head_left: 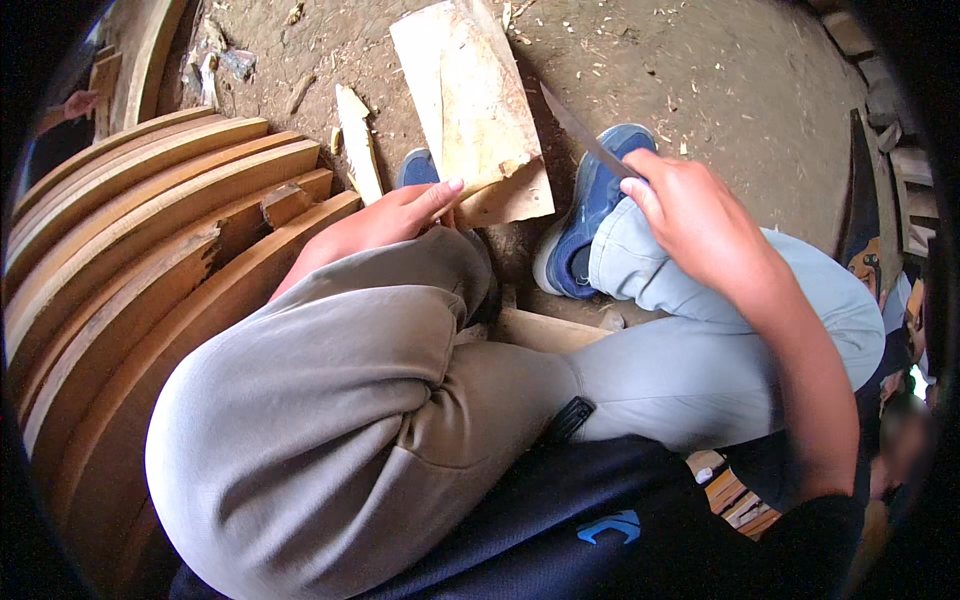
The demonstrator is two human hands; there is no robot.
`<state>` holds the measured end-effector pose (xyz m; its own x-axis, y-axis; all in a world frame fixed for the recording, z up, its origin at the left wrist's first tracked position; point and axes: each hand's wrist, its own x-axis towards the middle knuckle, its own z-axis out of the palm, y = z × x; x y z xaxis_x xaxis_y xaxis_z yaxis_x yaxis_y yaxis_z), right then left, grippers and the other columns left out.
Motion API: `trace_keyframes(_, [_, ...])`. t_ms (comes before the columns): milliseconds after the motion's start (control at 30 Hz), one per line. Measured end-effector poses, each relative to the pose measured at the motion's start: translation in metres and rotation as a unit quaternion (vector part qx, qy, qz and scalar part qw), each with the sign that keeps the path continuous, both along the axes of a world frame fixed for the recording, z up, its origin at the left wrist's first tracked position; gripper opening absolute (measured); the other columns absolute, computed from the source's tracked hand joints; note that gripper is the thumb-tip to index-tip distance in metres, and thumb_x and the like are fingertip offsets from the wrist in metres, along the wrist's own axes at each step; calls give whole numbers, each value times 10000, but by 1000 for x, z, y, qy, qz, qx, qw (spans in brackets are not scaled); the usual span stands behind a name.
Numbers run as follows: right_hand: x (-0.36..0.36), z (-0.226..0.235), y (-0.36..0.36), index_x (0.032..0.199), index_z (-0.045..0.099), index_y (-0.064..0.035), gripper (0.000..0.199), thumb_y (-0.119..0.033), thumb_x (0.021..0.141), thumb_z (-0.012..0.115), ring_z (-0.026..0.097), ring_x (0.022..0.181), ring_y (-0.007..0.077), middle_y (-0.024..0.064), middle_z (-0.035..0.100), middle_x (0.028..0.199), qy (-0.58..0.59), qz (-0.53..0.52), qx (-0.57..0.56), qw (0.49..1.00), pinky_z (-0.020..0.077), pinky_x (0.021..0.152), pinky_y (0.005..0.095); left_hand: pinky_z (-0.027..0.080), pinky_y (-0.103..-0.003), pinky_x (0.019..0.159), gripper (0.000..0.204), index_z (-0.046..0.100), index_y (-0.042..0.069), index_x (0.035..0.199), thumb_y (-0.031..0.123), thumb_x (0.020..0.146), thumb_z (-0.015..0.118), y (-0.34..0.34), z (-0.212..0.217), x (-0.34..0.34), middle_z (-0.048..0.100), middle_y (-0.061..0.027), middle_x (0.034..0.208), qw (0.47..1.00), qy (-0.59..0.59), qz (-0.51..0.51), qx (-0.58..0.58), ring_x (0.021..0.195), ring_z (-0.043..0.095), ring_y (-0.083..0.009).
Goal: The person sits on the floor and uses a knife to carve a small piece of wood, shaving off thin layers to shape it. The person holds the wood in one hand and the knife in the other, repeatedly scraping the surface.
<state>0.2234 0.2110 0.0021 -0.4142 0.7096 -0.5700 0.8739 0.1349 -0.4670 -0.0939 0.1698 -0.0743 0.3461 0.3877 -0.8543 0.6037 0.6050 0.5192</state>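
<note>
My right hand [695,215] is closed around the handle of a knife [588,135], its long dark blade pointing up and to the left above my blue shoe. The handle is mostly hidden in my fist. Over my left knee, my left hand [405,212] grips a short, pale wood strip [490,180], thumb on top. The strip's far end rests at the lower edge of a flat pale board [460,85], which lies between my feet. The blade is apart from the strip.
Long planks [150,215] are stacked on the left. A jagged wood splinter [358,140] and scattered shavings lie on the dirt floor [690,80]. Another person's hand [80,103] shows at the far left, and someone is partly visible at the right rim. My blue shoe [570,240] stands near the board.
</note>
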Motion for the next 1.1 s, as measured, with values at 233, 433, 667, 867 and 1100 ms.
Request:
trace_keyframes(233, [-17, -6, -32, 950, 600, -30, 298, -288, 1020, 469, 634, 794, 467, 260, 642, 795, -40, -33, -5, 999, 490, 698, 550, 448, -365, 925, 536, 624, -21, 1164, 469, 1043, 445, -15, -1, 12, 682, -160, 1033, 996, 4, 23, 86, 1016, 615, -236])
trace_keyframes(433, [-20, -4, -33, 963, 643, -17, 301, -252, 1013, 462, 680, 803, 438, 256, 674, 806, -61, 5, -17, 998, 533, 708, 552, 458, -370, 926, 550, 609, -20, 1209, 477, 1041, 442, -18, -14, 10, 681, -180, 1041, 997, -25, 23, 75, 1012, 624, -254])
trace_keyframes(667, [-20, -13, -37, 900, 625, -26, 273, -248, 994, 498, 657, 784, 429, 233, 657, 793, -51, 21, 32, 998, 510, 686, 530, 441, -320, 800, 517, 584, -18, 1196, 446, 1067, 396, -16, -8, 13, 613, -71, 915, 993, -12, -7, 117, 866, 527, -143])
trace_keyframes(867, [-25, 6, -8, 871, 687, 1, 187, -78, 889, 518, 709, 856, 374, 247, 692, 854, -44, 138, 81, 986, 564, 731, 480, 437, -330, 783, 509, 589, -8, 1148, 460, 1061, 409, -13, -20, 11, 589, -64, 877, 991, 13, -21, 133, 845, 515, -146])
trace_keyframes(1100, [-38, -4, 22, 891, 687, 29, 304, -212, 947, 510, 686, 795, 402, 220, 692, 840, -95, 123, -34, 987, 547, 720, 486, 450, -371, 806, 561, 601, -35, 1117, 489, 1050, 415, -12, -19, 10, 620, -131, 870, 993, 7, -17, 114, 835, 550, -209])
